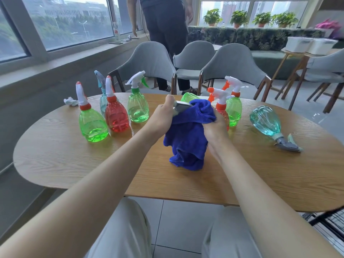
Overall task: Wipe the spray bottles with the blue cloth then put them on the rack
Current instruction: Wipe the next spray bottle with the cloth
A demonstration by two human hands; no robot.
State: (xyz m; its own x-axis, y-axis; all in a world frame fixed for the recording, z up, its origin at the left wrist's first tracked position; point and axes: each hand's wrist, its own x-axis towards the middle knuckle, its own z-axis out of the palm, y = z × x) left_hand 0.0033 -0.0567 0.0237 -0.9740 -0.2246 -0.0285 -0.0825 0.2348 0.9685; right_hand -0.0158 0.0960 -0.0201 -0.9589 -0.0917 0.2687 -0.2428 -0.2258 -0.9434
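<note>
**Pale trousers below, a wrapped bottle over the bench**

Pale trousers (126,229) fill the bottom of the view over grey floor tiles (186,220). Two bare forearms reach from there to the middle of an oval, wood-grain bench (74,161). At the lower right edge black wire bars show, probably the rack (327,220), though too little is in view to be sure.

Grey chairs (149,60) stand along the far side of the bench. Behind them a person in dark clothes (165,25) stands by a long window. Potted plants (213,16) line a sill above a leaf-patterned sofa (270,37).

On the left of the bench stand a front green bottle (92,123), a left red bottle (116,118), a standing teal bottle (103,103) behind them, and a white-trigger green bottle (137,107). A crumpled white tissue (71,101) lies beyond them. On the right, a right red bottle (221,108) and a right green bottle (234,110) stand close together. A lying teal bottle (265,121) rests on its side, nozzle toward the near edge.

The held green bottle (189,96) is over the middle of the bench, only a rounded, clear green part showing. The left hand (163,116) grips its pale spray-head end, thumb up. The right hand (216,127) has its fingers curled round the blue cloth (188,138), which is bunched over the bottle and hangs toward the bench.
</note>
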